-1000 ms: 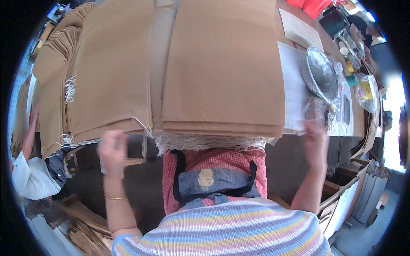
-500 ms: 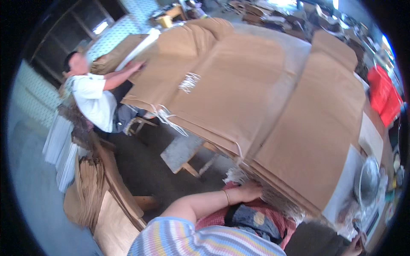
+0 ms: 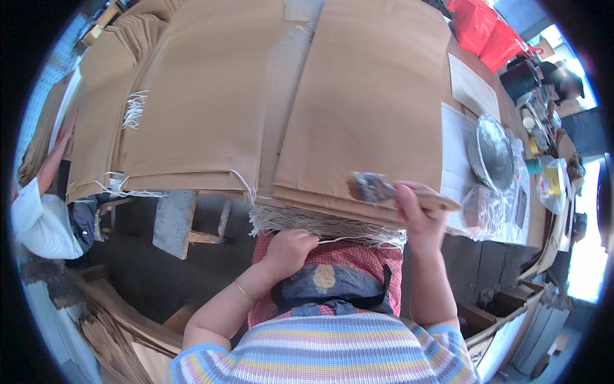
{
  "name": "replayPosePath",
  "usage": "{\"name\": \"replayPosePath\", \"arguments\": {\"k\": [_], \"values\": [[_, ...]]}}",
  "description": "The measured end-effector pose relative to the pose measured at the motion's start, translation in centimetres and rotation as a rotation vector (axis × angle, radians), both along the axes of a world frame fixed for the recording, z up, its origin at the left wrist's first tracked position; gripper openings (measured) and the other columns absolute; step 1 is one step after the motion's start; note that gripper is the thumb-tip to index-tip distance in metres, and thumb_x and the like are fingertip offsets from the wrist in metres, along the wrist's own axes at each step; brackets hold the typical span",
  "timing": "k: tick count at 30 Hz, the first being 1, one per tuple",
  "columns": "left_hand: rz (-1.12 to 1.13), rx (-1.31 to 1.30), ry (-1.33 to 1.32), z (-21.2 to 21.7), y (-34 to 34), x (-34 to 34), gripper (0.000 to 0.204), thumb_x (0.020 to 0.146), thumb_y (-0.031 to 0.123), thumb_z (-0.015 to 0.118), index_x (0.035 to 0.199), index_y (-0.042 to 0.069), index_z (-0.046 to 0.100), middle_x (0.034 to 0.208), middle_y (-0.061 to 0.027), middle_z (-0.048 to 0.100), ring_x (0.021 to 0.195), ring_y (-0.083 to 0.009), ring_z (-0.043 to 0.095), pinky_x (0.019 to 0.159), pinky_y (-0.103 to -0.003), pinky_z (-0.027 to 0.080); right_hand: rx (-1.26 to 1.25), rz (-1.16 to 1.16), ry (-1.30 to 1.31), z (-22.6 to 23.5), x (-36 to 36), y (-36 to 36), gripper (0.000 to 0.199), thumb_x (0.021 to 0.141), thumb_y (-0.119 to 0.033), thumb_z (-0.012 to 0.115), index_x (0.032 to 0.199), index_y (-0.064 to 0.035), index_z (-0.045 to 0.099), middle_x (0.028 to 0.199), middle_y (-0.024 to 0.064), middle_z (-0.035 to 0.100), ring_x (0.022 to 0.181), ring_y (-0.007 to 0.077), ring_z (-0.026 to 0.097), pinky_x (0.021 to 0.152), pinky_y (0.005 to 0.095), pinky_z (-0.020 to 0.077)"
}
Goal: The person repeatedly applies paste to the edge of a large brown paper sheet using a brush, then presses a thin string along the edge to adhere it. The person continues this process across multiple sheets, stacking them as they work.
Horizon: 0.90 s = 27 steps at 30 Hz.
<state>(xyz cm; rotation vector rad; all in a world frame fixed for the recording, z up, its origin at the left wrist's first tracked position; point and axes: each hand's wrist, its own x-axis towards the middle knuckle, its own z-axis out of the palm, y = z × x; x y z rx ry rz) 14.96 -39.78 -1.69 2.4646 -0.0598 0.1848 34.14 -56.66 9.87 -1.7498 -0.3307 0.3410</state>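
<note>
My right hand (image 3: 422, 214) is closed around the wooden handle of a flat brush (image 3: 376, 188). Its bristles point left, above the near edge of a stack of brown paper sheets (image 3: 364, 109). Below that edge hangs a thick bundle of white strings (image 3: 300, 221). My left hand (image 3: 291, 251) is beside the bundle, fingers curled, and a white string (image 3: 336, 241) runs out from its fingertips. To the left lies a second brown paper stack (image 3: 198, 96) with a string loop at its near corner.
A metal bowl (image 3: 491, 153) stands on the table's right side, with crumpled clear plastic (image 3: 483, 208) near it. Red bags (image 3: 489, 35) lie beyond. At far left sits a co-worker in a white shirt (image 3: 48, 217); a stool (image 3: 174, 224) stands under the table edge.
My view has swung to the right. My right hand has come from the far lower right to above the near paper stack, now with the brush. My left hand stays by the strings.
</note>
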Motion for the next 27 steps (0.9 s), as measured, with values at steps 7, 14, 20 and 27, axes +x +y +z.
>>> {"name": "replayPosePath", "arguments": {"k": [7,14,20,27], "values": [[0.265,0.378,-0.025,7.1,1.9,0.7,0.015,0.075,0.004,0.056,0.088,0.002,0.062,0.108,-0.0159,0.060,0.075,-0.0277,0.060,0.059,-0.038,0.048,0.006,0.116,-0.193,-1.0,-0.5,6.8,0.017,0.084,-0.011,0.068,0.073,0.0016,0.066,0.068,0.0056,0.066,0.059,0.0106,0.059,0.054,0.0248,0.0463],[0.199,0.523,0.287,5.7,2.4,5.4,0.009,0.072,0.008,0.058,0.076,0.001,0.061,0.134,-0.0215,0.049,0.080,-0.0255,0.062,0.066,-0.037,0.053,-0.440,0.032,-0.372,-3.0,2.0,5.2,0.025,0.079,-0.021,0.069,0.070,0.0015,0.065,0.058,0.0163,0.061,0.053,0.0296,0.063,0.055,0.0357,0.0499],[0.207,0.495,0.317,6.3,2.5,5.6,0.007,0.072,0.004,0.057,0.079,0.001,0.058,0.135,-0.0196,0.048,0.084,-0.0280,0.061,0.070,-0.039,0.053,-0.573,-0.118,-0.499,-2.9,5.9,-3.4,0.027,0.079,-0.021,0.066,0.066,0.0026,0.061,0.059,0.0194,0.059,0.057,0.0343,0.063,0.055,0.0385,0.0487],[0.215,0.525,0.336,7.2,1.9,6.0,0.001,0.075,0.001,0.055,0.075,0.000,0.055,0.134,-0.0222,0.048,0.080,-0.0331,0.062,0.071,-0.042,0.052,-0.789,-0.100,-0.586,-2.5,7.6,-4.3,0.031,0.082,-0.026,0.067,0.065,-0.0006,0.061,0.055,0.0116,0.058,0.052,0.0245,0.059,0.052,0.0358,0.0460]]}}
